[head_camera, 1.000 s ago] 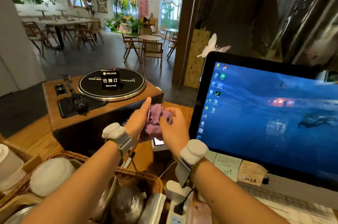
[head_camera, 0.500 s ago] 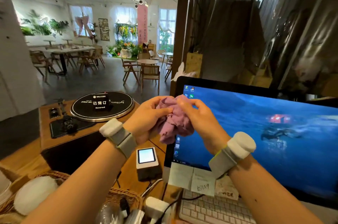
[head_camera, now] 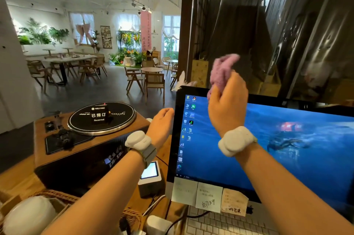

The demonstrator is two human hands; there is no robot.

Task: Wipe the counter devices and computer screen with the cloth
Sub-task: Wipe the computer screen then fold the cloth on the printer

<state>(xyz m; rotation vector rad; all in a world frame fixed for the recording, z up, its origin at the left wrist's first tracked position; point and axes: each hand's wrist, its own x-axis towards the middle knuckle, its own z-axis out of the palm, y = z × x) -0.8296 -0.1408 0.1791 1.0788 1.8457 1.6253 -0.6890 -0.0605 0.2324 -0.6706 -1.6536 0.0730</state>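
My right hand (head_camera: 228,104) grips a bunched purple cloth (head_camera: 222,71) and holds it at the top left corner of the computer screen (head_camera: 277,148), which shows a blue desktop. The cloth sticks up above the monitor's top edge. My left hand (head_camera: 161,125) is curled and holds nothing; it hovers just left of the monitor's side edge, above the wooden counter (head_camera: 15,179). A wooden turntable-style device (head_camera: 80,139) with a black "Reserved" sign stands to the left. A small white device with a lit screen (head_camera: 150,174) sits between it and the monitor.
Sticky notes (head_camera: 208,196) hang along the monitor's lower bezel above a white keyboard (head_camera: 220,223). A wicker basket (head_camera: 57,196) with white lids sits at the lower left. Cables and a white power strip (head_camera: 157,221) lie near the front. Clear plastic sheeting hangs behind the monitor.
My left hand let go of the cloth and dropped to the monitor's left side. My right hand carried the cloth up to the screen's top left corner.
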